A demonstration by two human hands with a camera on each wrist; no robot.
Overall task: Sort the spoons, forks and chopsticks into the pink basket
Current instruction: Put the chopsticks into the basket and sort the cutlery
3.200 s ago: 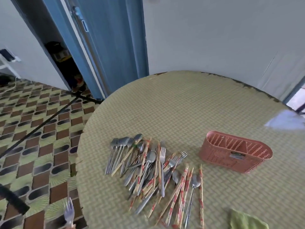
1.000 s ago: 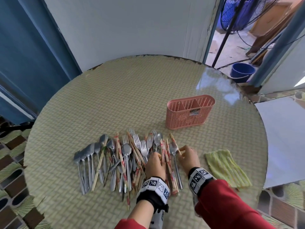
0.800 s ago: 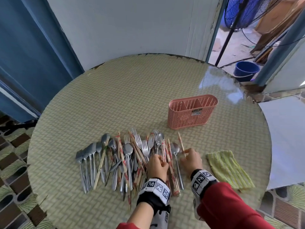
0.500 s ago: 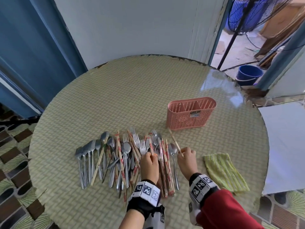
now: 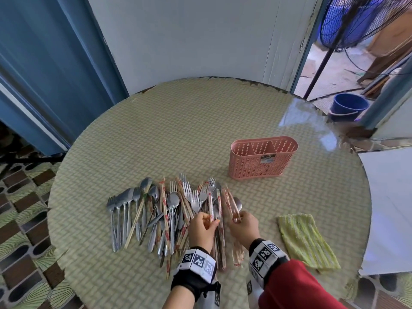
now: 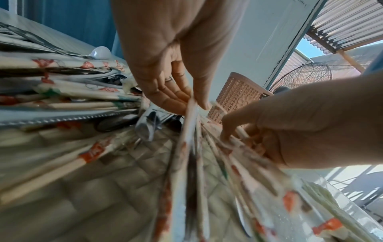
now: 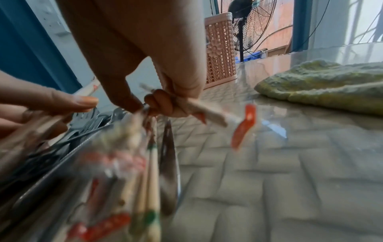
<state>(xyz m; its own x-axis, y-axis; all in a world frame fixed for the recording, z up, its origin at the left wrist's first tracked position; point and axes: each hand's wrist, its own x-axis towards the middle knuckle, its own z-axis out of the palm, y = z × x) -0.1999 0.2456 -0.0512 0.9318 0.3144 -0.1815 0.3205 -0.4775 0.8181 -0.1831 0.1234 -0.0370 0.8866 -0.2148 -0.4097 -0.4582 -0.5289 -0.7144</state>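
Observation:
A heap of spoons, forks and paper-banded chopsticks point(image 5: 169, 210) lies on the round table. The pink basket point(image 5: 264, 157) stands upright beyond it to the right, its compartments showing nothing inside; it also shows as the basket point(image 6: 234, 98) and the basket point(image 7: 220, 49). My left hand point(image 5: 208, 220) pinches one chopstick point(image 5: 210, 205) between thumb and fingers, seen close as the chopstick point(image 6: 191, 111). My right hand point(image 5: 237, 219) curls round chopsticks point(image 5: 233, 208) at the heap's right edge. One chopstick point(image 7: 205, 109) crosses its curled fingers point(image 7: 161, 101).
A folded green cloth point(image 5: 305, 239) lies on the table point(image 5: 178, 130) right of my hands, also the cloth point(image 7: 331, 81). Behind are a wall, a blue door at left, and a doorway with a standing fan point(image 5: 347, 25) and blue bucket point(image 5: 349, 105).
Both hands came in over the heap. The right hand, which held a chopstick tilted up toward the basket, has dropped back onto the heap's right edge. The left hand has pinched up a chopstick.

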